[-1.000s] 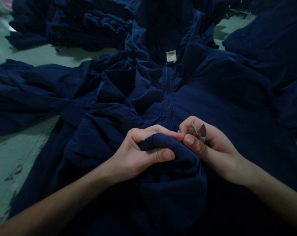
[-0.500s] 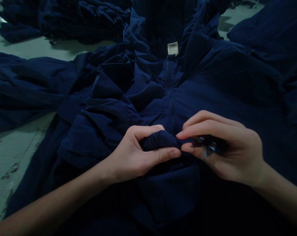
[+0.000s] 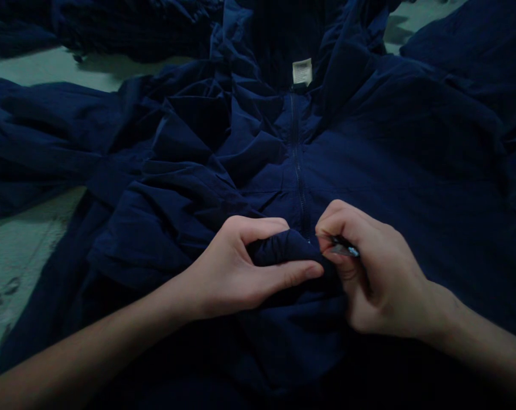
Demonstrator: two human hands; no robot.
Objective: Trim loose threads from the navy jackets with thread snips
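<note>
A dark blue jacket [image 3: 368,148] lies spread out, its zip [image 3: 298,171] running down the middle below a white label [image 3: 302,72] at the neck. My left hand [image 3: 244,267] pinches a folded edge of the jacket between thumb and fingers, near the lower part of the zip. Just right of it, my right hand [image 3: 377,273] is closed round a small dark, shiny tool [image 3: 345,249], its tip side against the held fold. The tool's shape is mostly hidden by the fingers.
More dark blue garments [image 3: 133,28] are heaped at the upper left. A pale green, marked table surface [image 3: 27,245] shows at the left, with another patch at the upper right.
My right hand's fingers have curled in tighter around the tool, and the hand has turned. The jacket appears slightly higher in view. My left hand keeps its pinch on the fold.
</note>
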